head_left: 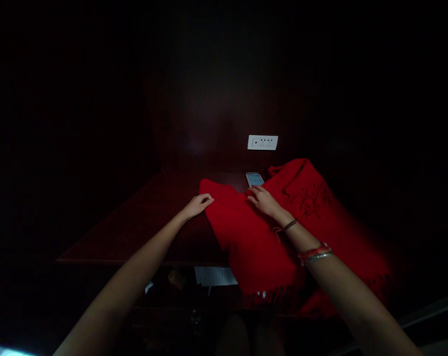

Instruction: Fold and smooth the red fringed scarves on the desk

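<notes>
Red fringed shawl (257,247) drapes off the tabletop (135,222) from center to lower right of the frame, your left hand (201,203) apparently pinching its left edge and your right hand (264,200) loosely spread on top, probably just so it stays flat.

This looks like a private living space, a home or perhaps a dormitory room, though which cannot be told in such deep gloom. A dark, reddish-brown surface (135,222) with the look of polished wood meets a dark back panel (216,118), in which a white socket plate (263,143) is set. A lit phone (252,178) and a red fringed cloth (255,232), scarf-like, lie there as personal belongings. Below the front edge, papers (214,276) and small, unclear odds and ends sit in a shadowy storage space, as at a desk in everyday use.
</notes>
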Demonstrator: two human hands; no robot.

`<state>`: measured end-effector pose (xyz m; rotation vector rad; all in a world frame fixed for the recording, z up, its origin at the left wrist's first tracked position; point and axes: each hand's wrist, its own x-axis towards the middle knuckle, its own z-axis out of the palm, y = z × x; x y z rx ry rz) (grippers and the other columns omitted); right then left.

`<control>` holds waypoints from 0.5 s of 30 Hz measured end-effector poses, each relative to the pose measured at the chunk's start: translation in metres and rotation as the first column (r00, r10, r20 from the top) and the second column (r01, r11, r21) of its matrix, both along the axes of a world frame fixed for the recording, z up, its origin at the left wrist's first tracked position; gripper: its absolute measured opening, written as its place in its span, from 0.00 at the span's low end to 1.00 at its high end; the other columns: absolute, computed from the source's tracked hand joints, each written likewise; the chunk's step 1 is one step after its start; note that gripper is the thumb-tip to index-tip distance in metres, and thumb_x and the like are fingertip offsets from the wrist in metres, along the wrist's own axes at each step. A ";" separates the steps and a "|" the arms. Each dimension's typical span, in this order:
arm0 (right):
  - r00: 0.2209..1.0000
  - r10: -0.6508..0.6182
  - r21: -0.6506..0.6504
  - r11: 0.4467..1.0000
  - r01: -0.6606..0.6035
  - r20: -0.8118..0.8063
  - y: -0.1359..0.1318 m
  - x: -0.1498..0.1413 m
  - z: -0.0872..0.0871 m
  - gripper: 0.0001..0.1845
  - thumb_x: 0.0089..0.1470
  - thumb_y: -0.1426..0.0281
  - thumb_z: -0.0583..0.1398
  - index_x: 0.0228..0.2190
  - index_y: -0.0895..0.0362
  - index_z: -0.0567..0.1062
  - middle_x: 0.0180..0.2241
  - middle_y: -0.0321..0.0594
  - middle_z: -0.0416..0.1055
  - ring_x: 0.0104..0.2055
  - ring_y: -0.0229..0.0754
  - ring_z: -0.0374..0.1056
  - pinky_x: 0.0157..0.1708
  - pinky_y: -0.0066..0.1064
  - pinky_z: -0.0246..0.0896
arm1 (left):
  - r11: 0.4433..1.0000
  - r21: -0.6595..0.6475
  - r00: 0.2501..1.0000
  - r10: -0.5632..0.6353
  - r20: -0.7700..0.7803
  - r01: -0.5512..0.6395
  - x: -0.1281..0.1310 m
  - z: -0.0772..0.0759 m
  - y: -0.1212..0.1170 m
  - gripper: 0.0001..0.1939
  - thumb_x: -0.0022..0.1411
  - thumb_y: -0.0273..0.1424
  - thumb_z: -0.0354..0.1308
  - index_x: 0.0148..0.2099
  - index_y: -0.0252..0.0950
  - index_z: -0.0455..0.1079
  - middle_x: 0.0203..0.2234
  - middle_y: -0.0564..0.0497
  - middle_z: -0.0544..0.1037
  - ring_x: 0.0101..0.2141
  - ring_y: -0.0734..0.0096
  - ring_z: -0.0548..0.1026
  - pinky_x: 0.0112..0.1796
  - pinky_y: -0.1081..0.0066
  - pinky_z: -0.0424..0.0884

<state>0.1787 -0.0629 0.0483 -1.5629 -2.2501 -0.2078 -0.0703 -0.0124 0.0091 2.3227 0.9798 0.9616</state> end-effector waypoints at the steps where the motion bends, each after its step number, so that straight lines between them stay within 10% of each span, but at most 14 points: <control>1: 0.999 -0.005 -0.028 1.000 0.006 0.032 0.012 0.005 -0.002 0.21 0.52 0.65 0.47 0.46 0.63 0.61 0.48 0.50 0.56 0.51 0.44 0.50 0.48 0.38 0.45 | 1.000 -0.002 1.000 -0.014 0.006 0.014 0.000 0.001 -0.001 0.13 0.55 0.38 0.44 0.28 0.34 0.62 0.26 0.55 0.68 0.30 0.75 0.65 0.33 0.77 0.59; 4: 0.993 0.020 -0.122 0.992 -0.005 0.119 0.039 0.005 -0.008 0.25 0.52 0.60 0.45 0.49 0.61 0.56 0.51 0.49 0.52 0.55 0.49 0.42 0.49 0.47 0.37 | 0.999 -0.015 0.999 -0.041 0.025 0.042 -0.001 0.002 -0.001 0.12 0.55 0.37 0.45 0.28 0.34 0.61 0.25 0.55 0.66 0.29 0.75 0.64 0.34 0.76 0.59; 9: 0.967 0.069 -0.251 0.968 -0.006 0.245 0.060 0.002 -0.003 0.18 0.52 0.64 0.46 0.37 0.60 0.68 0.39 0.49 0.66 0.43 0.44 0.60 0.43 0.37 0.48 | 0.992 -0.080 0.991 -0.091 0.103 0.099 0.000 0.003 0.001 0.09 0.53 0.35 0.47 0.29 0.34 0.60 0.24 0.55 0.65 0.29 0.76 0.64 0.33 0.75 0.60; 15: 0.973 0.108 -0.059 0.993 -0.098 0.203 0.062 0.031 0.025 0.16 0.53 0.68 0.45 0.31 0.60 0.70 0.32 0.43 0.69 0.34 0.38 0.64 0.33 0.24 0.52 | 0.936 -0.285 0.969 -0.154 0.193 0.206 -0.002 0.003 0.003 0.12 0.50 0.34 0.52 0.38 0.34 0.59 0.28 0.53 0.67 0.32 0.75 0.66 0.35 0.73 0.60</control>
